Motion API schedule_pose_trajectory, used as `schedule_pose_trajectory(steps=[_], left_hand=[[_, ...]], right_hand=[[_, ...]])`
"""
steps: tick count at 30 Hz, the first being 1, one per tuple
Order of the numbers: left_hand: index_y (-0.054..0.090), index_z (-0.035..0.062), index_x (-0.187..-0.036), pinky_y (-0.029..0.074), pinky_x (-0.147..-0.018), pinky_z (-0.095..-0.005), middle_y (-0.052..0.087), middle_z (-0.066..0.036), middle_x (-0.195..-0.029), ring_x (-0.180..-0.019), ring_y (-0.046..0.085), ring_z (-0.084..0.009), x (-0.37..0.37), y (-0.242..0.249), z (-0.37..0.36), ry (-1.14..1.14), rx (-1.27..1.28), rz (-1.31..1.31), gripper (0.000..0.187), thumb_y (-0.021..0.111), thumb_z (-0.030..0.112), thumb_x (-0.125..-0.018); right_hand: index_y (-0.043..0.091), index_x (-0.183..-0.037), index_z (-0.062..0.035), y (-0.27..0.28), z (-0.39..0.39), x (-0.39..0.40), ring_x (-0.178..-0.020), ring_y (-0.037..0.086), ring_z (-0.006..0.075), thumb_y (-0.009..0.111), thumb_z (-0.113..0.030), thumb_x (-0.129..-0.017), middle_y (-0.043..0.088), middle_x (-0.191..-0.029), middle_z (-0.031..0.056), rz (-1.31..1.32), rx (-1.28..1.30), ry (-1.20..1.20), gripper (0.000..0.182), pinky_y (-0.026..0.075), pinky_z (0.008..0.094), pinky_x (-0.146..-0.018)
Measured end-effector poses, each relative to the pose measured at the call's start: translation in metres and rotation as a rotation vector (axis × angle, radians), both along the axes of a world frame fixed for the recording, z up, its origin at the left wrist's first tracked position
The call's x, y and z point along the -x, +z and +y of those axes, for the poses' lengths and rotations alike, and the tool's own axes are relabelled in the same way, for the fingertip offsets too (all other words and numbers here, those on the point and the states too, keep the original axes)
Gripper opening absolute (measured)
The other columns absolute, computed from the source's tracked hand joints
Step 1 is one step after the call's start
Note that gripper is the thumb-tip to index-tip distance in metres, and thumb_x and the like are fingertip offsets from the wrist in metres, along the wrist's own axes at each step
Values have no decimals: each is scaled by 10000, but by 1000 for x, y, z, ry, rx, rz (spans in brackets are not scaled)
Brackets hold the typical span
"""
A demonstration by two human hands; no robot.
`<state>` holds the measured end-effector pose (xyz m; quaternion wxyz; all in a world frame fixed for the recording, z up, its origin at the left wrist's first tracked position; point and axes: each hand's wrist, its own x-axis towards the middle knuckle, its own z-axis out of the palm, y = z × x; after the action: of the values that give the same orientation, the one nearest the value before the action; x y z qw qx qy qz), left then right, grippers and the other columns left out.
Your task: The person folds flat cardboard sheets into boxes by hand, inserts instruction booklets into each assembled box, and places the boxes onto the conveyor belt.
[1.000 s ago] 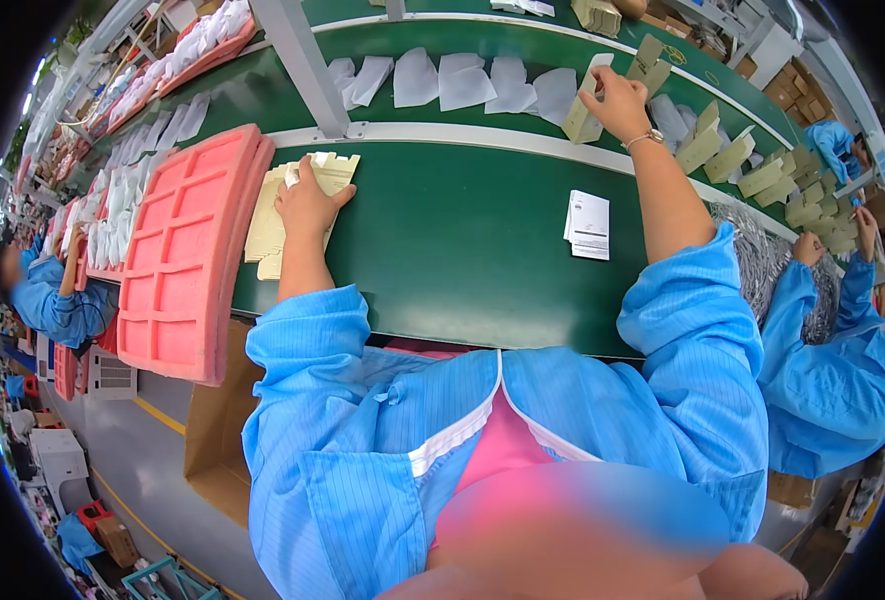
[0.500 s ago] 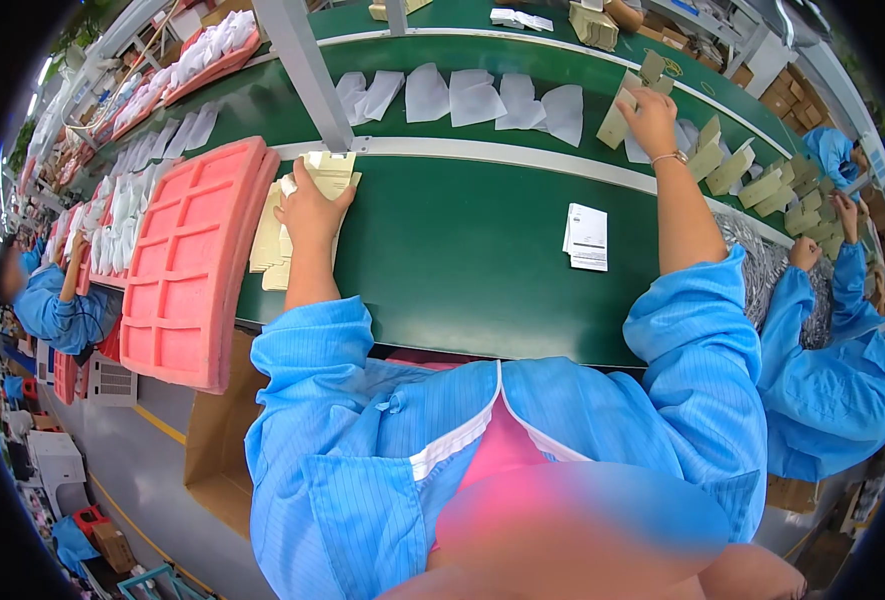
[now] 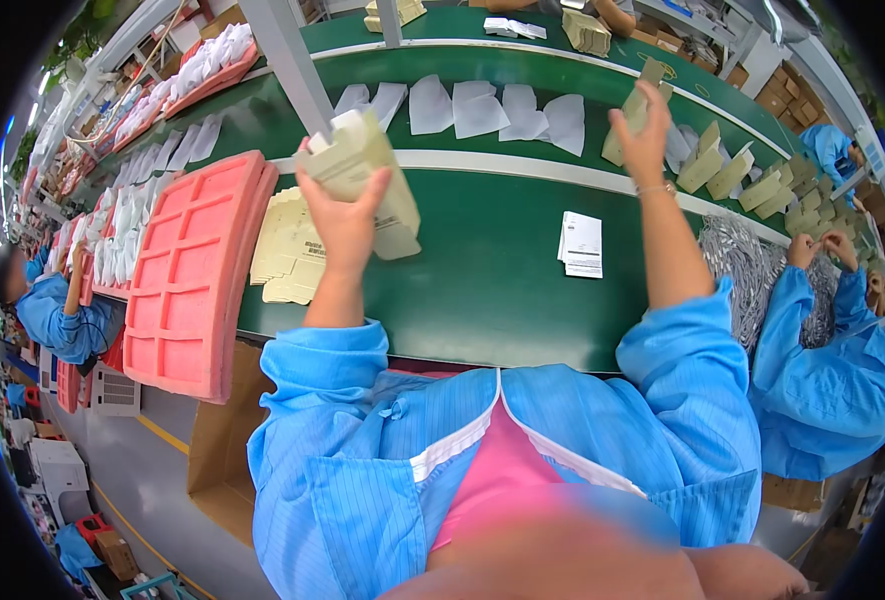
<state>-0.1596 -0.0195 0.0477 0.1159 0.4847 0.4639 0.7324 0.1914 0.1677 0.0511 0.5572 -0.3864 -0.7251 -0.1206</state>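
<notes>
My left hand (image 3: 342,220) is closed around a folded-flat cream carton (image 3: 390,185), lifted and tilted above the green table. Beneath it, a pile of flat cream cartons (image 3: 287,250) lies beside the pink foam trays. My right hand (image 3: 644,140) is at the conveyor, its thumb and fingers apart, next to a standing cream box (image 3: 614,148) with a raised flap. A small stack of printed white leaflets (image 3: 581,245) rests on the table between my arms.
Pink foam trays (image 3: 187,280) stand at the left. White pouches (image 3: 477,108) line the green conveyor, and several open cream boxes (image 3: 702,160) stand farther right. A metal post (image 3: 287,60) rises behind my left hand. A co-worker (image 3: 822,370) sits at right beside bundled cables (image 3: 737,260).
My left hand has lifted a flat carton off the pile and moved right with it. My right hand has loosened from the standing box, its fingers now spread.
</notes>
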Motion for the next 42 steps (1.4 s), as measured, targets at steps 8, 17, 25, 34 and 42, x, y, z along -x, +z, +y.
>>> schedule_pose_trajectory(steps=[8, 17, 25, 34, 42], left_hand=[[213, 33, -1401, 394, -968, -341, 381, -168, -1326, -1172, 448, -258, -98, 1, -6, -278, 7, 152, 872, 765, 178, -741], [259, 62, -1351, 344, -1015, -390, 425, -140, -1272, -1197, 420, -247, -106, -12, -1, -473, -280, -21, 601, 562, 250, -867], [411, 42, -1250, 349, -1007, -412, 468, -137, -1221, -1176, 445, -273, -107, -13, -1, -301, -389, 195, 382, 483, 119, -883], [550, 33, -1100, 350, -987, -383, 472, -145, -1206, -1136, 447, -250, -104, -14, -10, -500, -340, 122, 256, 438, 83, -875], [548, 43, -1064, 329, -979, -385, 417, -168, -1253, -1115, 430, -229, -100, -20, -5, -569, -340, 84, 300, 471, 257, -868]], right_hand=[[229, -1417, -111, 0, -175, 138, -1270, 367, 231, 654, -351, -853, 368, -1366, 92, 653, 726, 1266, 747, 318, 383, -1046], [278, -1389, -94, -18, -186, 141, -1217, 405, 177, 562, -195, -913, 413, -1323, 82, 816, 700, 1280, 564, 341, 326, -1012], [320, -1401, -69, -13, -198, 148, -1165, 433, 163, 512, -150, -924, 444, -1276, 75, 851, 668, 1230, 520, 349, 307, -992], [389, -1384, -44, -11, -189, 138, -1145, 445, 182, 460, -104, -909, 433, -1256, 70, 867, 775, 1284, 483, 333, 312, -1004], [372, -1403, -65, -9, -185, 139, -1138, 441, 174, 436, -62, -887, 444, -1247, 67, 816, 681, 1417, 521, 308, 328, -1018]])
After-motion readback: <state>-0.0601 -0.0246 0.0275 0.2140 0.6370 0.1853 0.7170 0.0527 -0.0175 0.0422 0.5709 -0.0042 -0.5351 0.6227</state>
